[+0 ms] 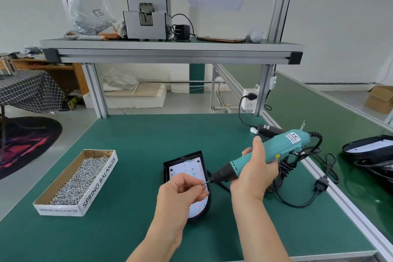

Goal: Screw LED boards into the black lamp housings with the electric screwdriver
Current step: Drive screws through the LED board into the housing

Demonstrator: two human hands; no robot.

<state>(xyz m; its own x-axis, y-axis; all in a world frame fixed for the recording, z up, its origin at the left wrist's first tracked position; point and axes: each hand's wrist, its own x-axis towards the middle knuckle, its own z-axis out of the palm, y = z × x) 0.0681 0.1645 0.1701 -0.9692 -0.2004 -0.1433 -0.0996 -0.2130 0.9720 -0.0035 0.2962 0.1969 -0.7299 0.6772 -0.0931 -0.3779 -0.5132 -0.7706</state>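
The black lamp housing (166, 174) lay on the tabletop (148, 134) at lower centre of the frame, with the LED board (185, 168) seated inside. My left hand (182, 193) pinched a screw (204, 184) at the bit. My right hand (255, 168) gripped the electric screwdriver (276, 149). I could discern no driven screws, so I judged that most of the fastening remained.

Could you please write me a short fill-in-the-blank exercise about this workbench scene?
The right hand grips the electric screwdriver while the left hand pinches a small ____ at its bit.
The LED board lies inside a lamp housing coloured ____.
The cardboard box left of it is printed SPRING ____.
Answers: screw; black; BALANCER.
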